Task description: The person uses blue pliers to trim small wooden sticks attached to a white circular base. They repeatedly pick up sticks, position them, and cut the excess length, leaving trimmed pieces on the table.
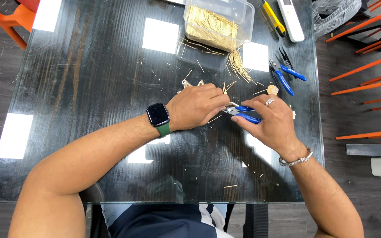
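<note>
Trimming step, looks like: your right hand [273, 121] grips blue-handled cutters [244, 113], left hand [197, 105] pinches a thin stick [233, 104]; next, steady squeeze.

Blue-handled pliers [244, 113], green-strapped black watch [158, 116], pale toothpicks [210, 27], dark streaked glass table [89, 79], orange chairs [371, 48].

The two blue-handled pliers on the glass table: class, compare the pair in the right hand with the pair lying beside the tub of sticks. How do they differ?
1. The held pliers are gripped by the right hand, mostly hidden by its fingers; the spare pliers lie untouched, fully visible.
2. The held pliers point left toward the left hand; the spare pliers lie farther away, near the plastic tub, handles spread.
Both have blue handles and metal tips.
</note>
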